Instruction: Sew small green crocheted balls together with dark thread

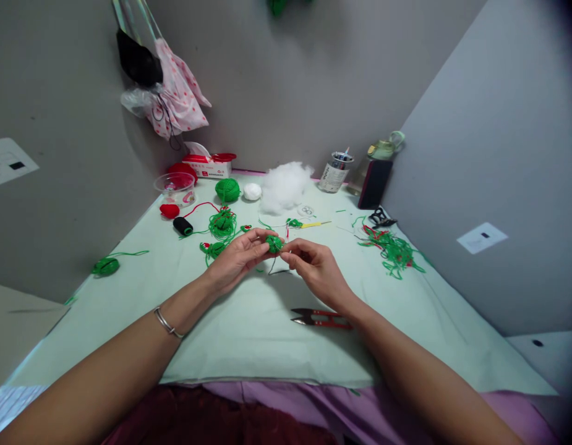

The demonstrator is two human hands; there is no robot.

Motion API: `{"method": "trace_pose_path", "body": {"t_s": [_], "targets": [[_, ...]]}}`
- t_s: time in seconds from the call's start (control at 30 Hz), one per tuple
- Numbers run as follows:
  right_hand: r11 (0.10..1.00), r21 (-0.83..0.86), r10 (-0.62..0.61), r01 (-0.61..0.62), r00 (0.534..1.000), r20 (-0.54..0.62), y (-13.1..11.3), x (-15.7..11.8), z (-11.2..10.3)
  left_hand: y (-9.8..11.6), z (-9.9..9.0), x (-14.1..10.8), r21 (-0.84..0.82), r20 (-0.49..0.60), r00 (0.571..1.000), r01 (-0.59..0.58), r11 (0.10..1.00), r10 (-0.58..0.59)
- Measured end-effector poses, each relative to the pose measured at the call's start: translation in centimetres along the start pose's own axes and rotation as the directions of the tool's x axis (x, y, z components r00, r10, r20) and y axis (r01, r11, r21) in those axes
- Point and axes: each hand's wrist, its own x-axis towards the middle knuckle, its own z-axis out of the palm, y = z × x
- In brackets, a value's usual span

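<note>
My left hand (242,256) pinches a small green crocheted piece (274,243) above the middle of the table. Close against its right side, the thumb and forefinger of my right hand (316,266) are pressed together; whatever lies between them is too small to make out. A dark thread (273,267) hangs below the piece. Red-handled thread snips (320,318) lie on the cloth under my right wrist. Just behind my hands is a yellow-handled crochet hook (313,224). Another green crocheted piece (216,250) with a red bit rests beside my left hand.
Green yarn balls (227,190), a black thread spool (182,226) and a clear tub (175,190) stand left. White stuffing (286,187) sits at the back. A pen tin (336,173), upright phone (375,184) and tangled yarn scraps (394,250) are right. Walls enclose the table.
</note>
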Motion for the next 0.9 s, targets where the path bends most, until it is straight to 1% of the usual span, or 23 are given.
{"method": "trace_pose_path", "body": {"t_s": [0.1, 0.2, 0.27, 0.33, 0.43, 0.5, 0.53, 0.57, 0.63, 0.7, 0.77, 0.8, 0.83, 0.87, 0.9], "targets": [[0.999, 0.037, 0.010, -0.009, 1.000, -0.018, 0.3, 0.1, 0.1, -0.1, 0.2, 0.0, 0.027, -0.004, 1.000, -0.025, 0.999, 0.025], [0.999, 0.029, 0.020, -0.020, 0.999, -0.025, 0.6, 0.3, 0.1, 0.0, 0.3, -0.1, 0.076, -0.027, 0.999, -0.039, 0.996, 0.041], [0.999, 0.033, 0.043, -0.042, 0.999, -0.013, 0.8, 0.5, 0.1, 0.0, 0.2, -0.1, 0.132, -0.055, 0.997, -0.054, 0.990, 0.062], [0.996, 0.072, 0.062, -0.062, 0.998, 0.006, 0.9, 0.6, 0.1, -0.2, 0.1, -0.1, 0.207, -0.072, 0.992, -0.089, 0.974, 0.106], [0.984, 0.168, 0.056, -0.061, 0.998, 0.030, 1.1, 0.5, 0.2, -0.5, 0.0, 0.1, 0.304, -0.041, 0.984, -0.151, 0.940, 0.172], [0.985, 0.170, 0.014, -0.020, 0.999, 0.032, 1.0, 0.2, 0.3, -0.7, 0.0, 0.1, 0.341, -0.016, 0.981, -0.176, 0.924, 0.192], [0.992, 0.125, -0.016, 0.012, 0.999, 0.028, 1.0, 0.1, 0.4, -0.7, 0.1, 0.1, 0.351, -0.011, 0.979, -0.185, 0.918, 0.202], [0.998, 0.043, -0.051, 0.050, 0.999, 0.021, 1.0, -0.1, 0.4, -0.7, 0.1, 0.1, 0.360, -0.012, 0.977, -0.193, 0.913, 0.212], [0.971, -0.202, -0.128, 0.126, 0.992, 0.003, 1.0, -0.3, 0.5, -0.8, 0.3, 0.0, 0.376, -0.020, 0.972, -0.208, 0.903, 0.233], [0.872, -0.453, -0.210, 0.185, 0.978, -0.006, 1.1, -0.4, 0.5, -0.9, 0.5, -0.1, 0.393, -0.039, 0.966, -0.221, 0.892, 0.256], [0.757, -0.616, -0.283, 0.218, 0.959, -0.008, 1.2, -0.4, 0.6, -1.0, 0.6, -0.1, 0.417, -0.058, 0.958, -0.232, 0.879, 0.280], [0.716, -0.659, -0.311, 0.228, 0.950, -0.010, 1.1, -0.4, 0.6, -1.1, 0.6, -0.1, 0.431, -0.063, 0.955, -0.235, 0.871, 0.289], [0.694, -0.680, -0.332, 0.237, 0.943, -0.009, 1.0, -0.4, 0.6, -1.2, 0.6, -0.1, 0.447, -0.062, 0.954, -0.236, 0.863, 0.293], [0.693, -0.676, -0.349, 0.251, 0.937, -0.010, 0.9, -0.4, 0.5, -1.3, 0.6, -0.2, 0.463, -0.052, 0.955, -0.235, 0.855, 0.291], [0.714, -0.646, -0.366, 0.271, 0.931, -0.014, 0.6, -0.4, 0.5, -1.3, 0.6, -0.2, 0.478, -0.039, 0.958, -0.231, 0.847, 0.283]]}}
